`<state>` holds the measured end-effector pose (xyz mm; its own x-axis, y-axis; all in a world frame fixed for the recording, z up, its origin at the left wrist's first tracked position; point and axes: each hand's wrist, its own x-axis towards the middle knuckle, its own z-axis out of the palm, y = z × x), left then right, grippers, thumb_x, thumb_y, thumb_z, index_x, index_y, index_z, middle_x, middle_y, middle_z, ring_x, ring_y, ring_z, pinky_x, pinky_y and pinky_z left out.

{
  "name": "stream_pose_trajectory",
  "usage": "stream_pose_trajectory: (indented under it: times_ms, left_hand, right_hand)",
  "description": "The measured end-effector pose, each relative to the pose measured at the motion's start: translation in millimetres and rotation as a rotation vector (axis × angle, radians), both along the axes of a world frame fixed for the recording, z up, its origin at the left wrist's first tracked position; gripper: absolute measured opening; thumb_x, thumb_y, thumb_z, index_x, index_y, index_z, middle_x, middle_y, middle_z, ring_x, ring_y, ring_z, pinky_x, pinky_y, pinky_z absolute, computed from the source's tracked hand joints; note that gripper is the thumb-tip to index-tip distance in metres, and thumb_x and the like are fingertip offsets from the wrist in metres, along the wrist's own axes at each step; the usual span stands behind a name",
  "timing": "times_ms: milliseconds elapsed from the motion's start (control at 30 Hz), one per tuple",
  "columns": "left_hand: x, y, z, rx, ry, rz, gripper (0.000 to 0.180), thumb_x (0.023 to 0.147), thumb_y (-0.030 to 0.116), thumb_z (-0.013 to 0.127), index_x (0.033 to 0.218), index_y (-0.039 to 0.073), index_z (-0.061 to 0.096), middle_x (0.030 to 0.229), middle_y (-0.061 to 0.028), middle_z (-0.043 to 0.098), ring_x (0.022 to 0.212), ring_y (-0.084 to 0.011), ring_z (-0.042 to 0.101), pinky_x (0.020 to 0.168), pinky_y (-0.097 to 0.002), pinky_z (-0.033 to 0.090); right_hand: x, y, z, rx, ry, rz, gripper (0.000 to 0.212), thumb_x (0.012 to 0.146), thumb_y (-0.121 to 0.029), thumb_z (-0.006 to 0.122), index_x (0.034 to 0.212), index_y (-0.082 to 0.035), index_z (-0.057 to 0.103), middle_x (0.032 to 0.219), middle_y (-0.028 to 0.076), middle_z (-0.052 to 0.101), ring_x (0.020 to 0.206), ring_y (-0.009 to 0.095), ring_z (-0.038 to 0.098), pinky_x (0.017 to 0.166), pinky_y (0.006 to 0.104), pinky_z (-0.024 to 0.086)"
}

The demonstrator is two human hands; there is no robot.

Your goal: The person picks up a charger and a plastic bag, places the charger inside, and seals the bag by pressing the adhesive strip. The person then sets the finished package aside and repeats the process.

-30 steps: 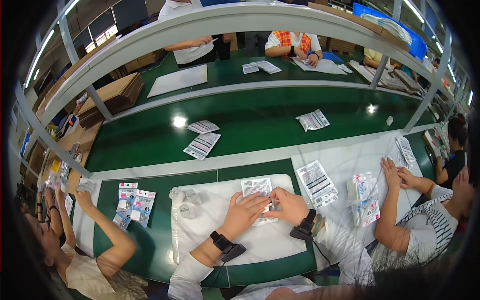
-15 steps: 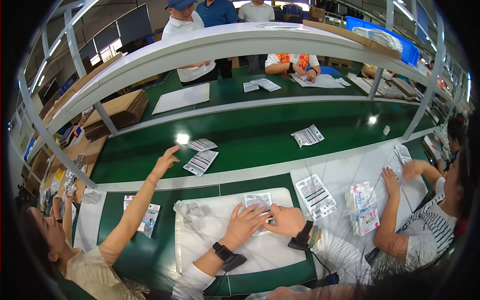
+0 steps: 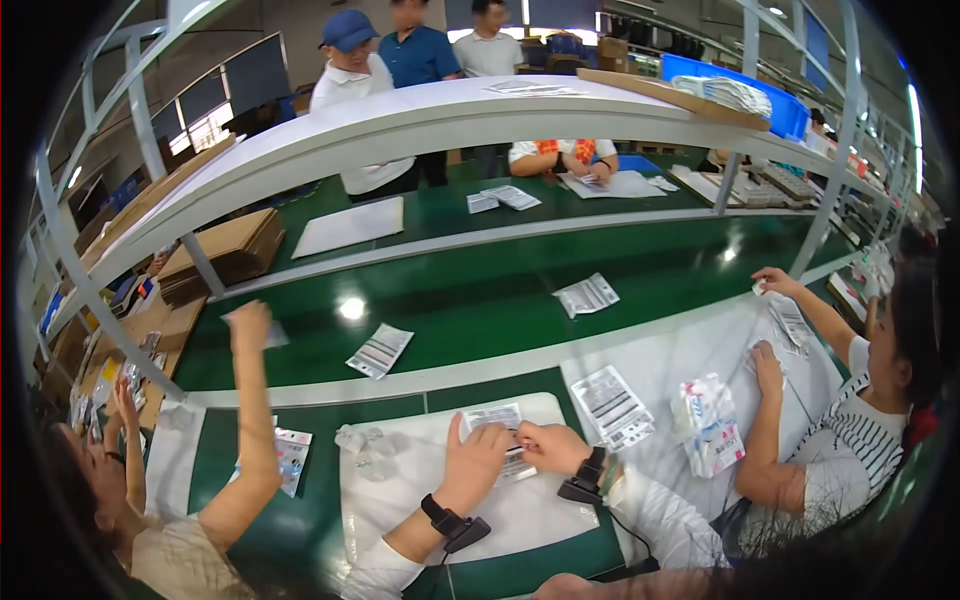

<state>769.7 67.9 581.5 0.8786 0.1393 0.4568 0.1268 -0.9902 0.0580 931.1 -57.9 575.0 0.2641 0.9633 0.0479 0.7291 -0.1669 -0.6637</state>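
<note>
A flat printed plastic packet (image 3: 490, 413) lies in front of me on a white mat (image 3: 400, 535). My left hand (image 3: 475, 460) is closed over the packet's left part, its fingers bent and its thumb standing up. From the right, my right hand (image 3: 552, 447) pinches the packet at its right edge, the fingertips close to those of the left. Both hands cover part of the packet. Left of my left hand, some crumpled clear plastic pouches (image 3: 368, 448) rest on the mat's corner.
Printed packets (image 3: 612, 405) lie to my right beside a pile of white-and-pink packets (image 3: 708, 425). Single packets (image 3: 380, 350) sit on the green belt (image 3: 470, 330) ahead, beneath a white shelf (image 3: 400, 120). Co-workers sit close on both sides, the left one's arm (image 3: 258, 400) reaching over the belt.
My left hand's fingers have drawn in from lying spread on the packet to a bent grip. The left co-worker has taken a packet off the belt, moving it left. The view has shifted slightly.
</note>
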Motion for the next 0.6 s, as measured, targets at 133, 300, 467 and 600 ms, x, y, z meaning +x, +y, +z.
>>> stream_pose_trajectory:
  times_ms: [133, 300, 467, 600]
  left_hand:
    - [14, -11, 1, 0.192, 0.040, 0.252, 0.012, 0.085, 0.018, 0.058, 0.097, 0.016, 0.058, 0.098, -0.0007, 0.058, 0.101, -0.0193, 0.058, 0.110, -0.0615, 0.029]
    - [24, -5, -8, 0.270, -0.056, 0.282, 0.009, 0.081, 0.019, 0.059, 0.088, 0.014, 0.058, 0.090, -0.0025, 0.055, 0.094, -0.0222, 0.055, 0.107, -0.0584, 0.031]
    - [26, -6, -4, 0.262, -0.118, 0.234, 0.009, 0.081, 0.018, 0.059, 0.088, 0.013, 0.058, 0.090, -0.0027, 0.055, 0.093, -0.0226, 0.054, 0.106, -0.0571, 0.032]
    - [24, -2, -8, 0.271, -0.099, 0.268, 0.009, 0.081, 0.019, 0.059, 0.088, 0.013, 0.058, 0.090, -0.0032, 0.055, 0.093, -0.0229, 0.054, 0.107, -0.0558, 0.031]
  right_hand:
    - [-3, 3, -9, 0.141, 0.029, 0.065, 0.031, 0.080, -0.019, 0.061, 0.109, -0.012, 0.052, 0.084, 0.016, 0.067, 0.081, 0.038, 0.066, 0.069, 0.0484, 0.051]
    - [-10, 11, -4, 0.083, 0.051, 0.062, 0.028, 0.081, -0.016, 0.057, 0.107, -0.011, 0.051, 0.083, 0.018, 0.066, 0.080, 0.040, 0.064, 0.068, 0.0505, 0.049]
    - [-11, 6, 2, 0.083, 0.053, 0.075, 0.024, 0.081, -0.016, 0.057, 0.103, -0.011, 0.050, 0.074, 0.016, 0.061, 0.072, 0.040, 0.061, 0.063, 0.0508, 0.045]
    - [-16, 6, -4, 0.103, 0.073, 0.089, 0.021, 0.081, -0.016, 0.056, 0.100, -0.011, 0.049, 0.072, 0.016, 0.060, 0.070, 0.040, 0.060, 0.062, 0.0506, 0.044]
